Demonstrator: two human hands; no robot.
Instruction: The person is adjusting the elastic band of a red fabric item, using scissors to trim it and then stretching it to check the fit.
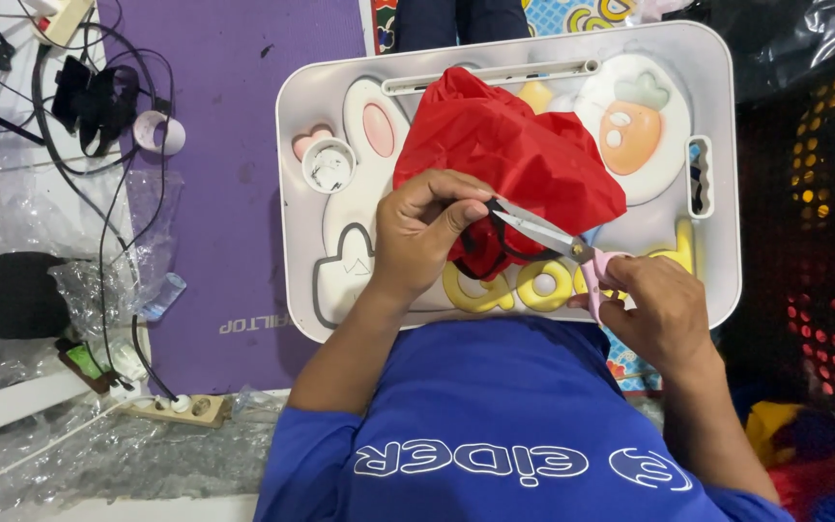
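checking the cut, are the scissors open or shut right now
Open: the scissors blades spread apart in a narrow V at the red fabric, right hand on the pink handles, left hand pinching the fabric.

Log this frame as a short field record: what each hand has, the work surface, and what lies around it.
left hand: pinches a dark strap at the edge of the red fabric
right hand: grips the pink handles of the scissors
scissors: blades open around the strap
surface: white lap tray with cartoon prints
on tray: small white cup
left of tray: purple mat, cables, tape roll, power strip
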